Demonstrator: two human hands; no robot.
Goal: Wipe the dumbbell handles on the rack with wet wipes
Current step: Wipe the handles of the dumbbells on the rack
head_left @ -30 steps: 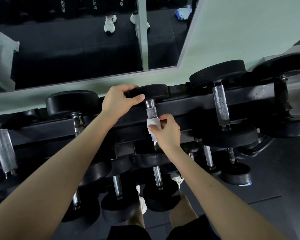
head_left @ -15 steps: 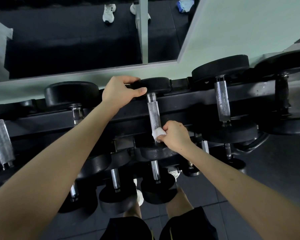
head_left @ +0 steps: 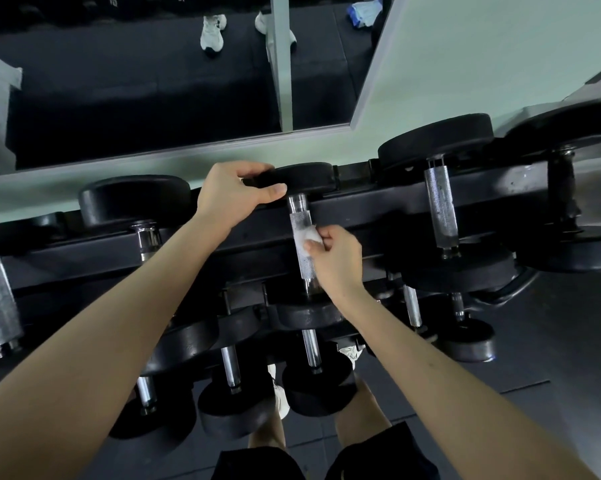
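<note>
Two hands, frame centre: left hand (head_left: 229, 192) grips the upper head (head_left: 306, 174) of a presumably heavy dumbbell (head_left: 307, 268), right hand (head_left: 337, 258) pinches the limp wet wipe (head_left: 307, 237) against its rigid knurled handle (head_left: 299, 220).

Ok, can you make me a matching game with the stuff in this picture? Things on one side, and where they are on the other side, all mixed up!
Things:
1. small white wet wipe
2. black round dumbbell end
3. silver knurled metal handle
4. large wall mirror

Where:
A. on the wall behind the black metal rack
B. gripped by the left hand
C. pinched in the right hand
D. touched by the wipe, lying across the rack

Pairs: 1-C, 2-B, 3-D, 4-A.
</note>
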